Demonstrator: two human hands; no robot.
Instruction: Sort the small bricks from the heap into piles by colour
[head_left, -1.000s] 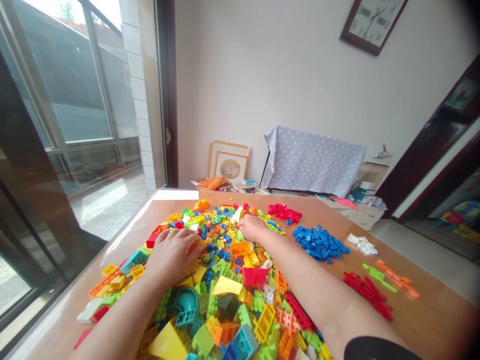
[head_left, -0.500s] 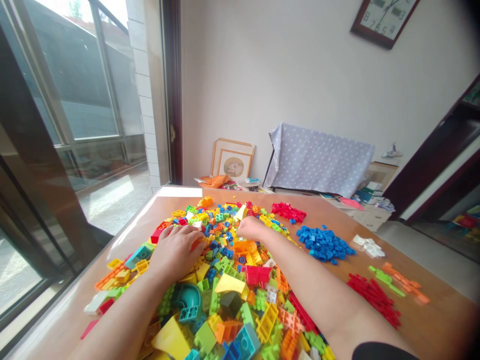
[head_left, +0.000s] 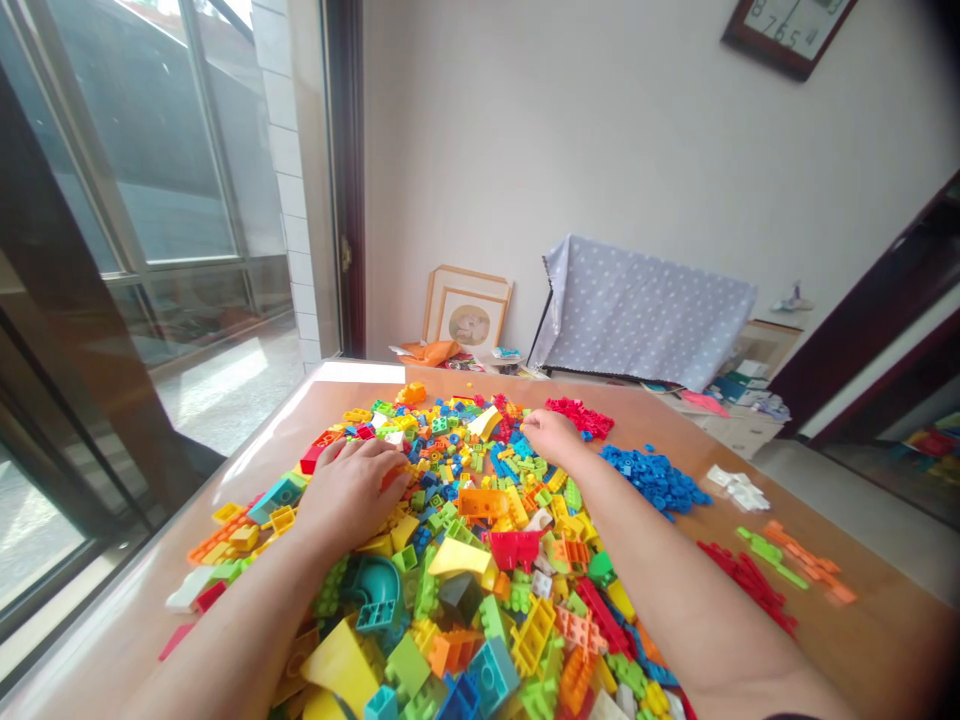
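Note:
A large mixed pile of toy building bricks (head_left: 461, 557) in many colours covers the middle of the table. On its left side lies my left hand (head_left: 354, 490), palm down, fingers loosely spread over the bricks; an orange-red piece shows beside the thumb. My right hand (head_left: 553, 436) is at the pile's far right edge with its fingers pinched together. Whatever is between those fingertips is hidden. Close by on the right are a heap of small red pieces (head_left: 587, 417) and a heap of blue bricks (head_left: 654, 482).
Along the table's right side lie white pieces (head_left: 739, 488), long red pieces (head_left: 752, 585), a green strip (head_left: 772, 558) and orange pieces (head_left: 811, 562). Behind the table stand a cloth-draped object (head_left: 645, 310) and picture frames (head_left: 469, 315). A glass door is at left.
My right hand has moved right, from the pile's middle to near the red and blue heaps. My left hand has stayed nearly in place. The camera view has shifted slightly.

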